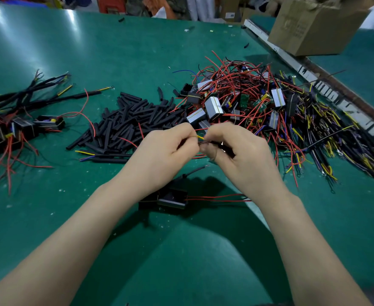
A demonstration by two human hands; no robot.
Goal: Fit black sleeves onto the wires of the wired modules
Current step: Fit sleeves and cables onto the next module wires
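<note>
My left hand (pixel 161 155) and my right hand (pixel 236 155) meet above the green mat, fingertips together. Between them runs a thin bundle of wires (pixel 200 138), a yellow one showing; my left hand pinches its end. My right hand grips a black sleeve (pixel 223 146) around the wires. Below my hands a black wired module (pixel 172 197) lies on the mat, with red wires (pixel 217 198) trailing right. A pile of loose black sleeves (pixel 133 120) lies just beyond my left hand.
A tangled heap of unsleeved modules (pixel 247 100) with red, yellow and blue wires fills the right side. Sleeved modules (pixel 16 124) lie in a group at the far left. A cardboard box (pixel 314 25) stands at the back right beside a metal rail (pixel 314 76).
</note>
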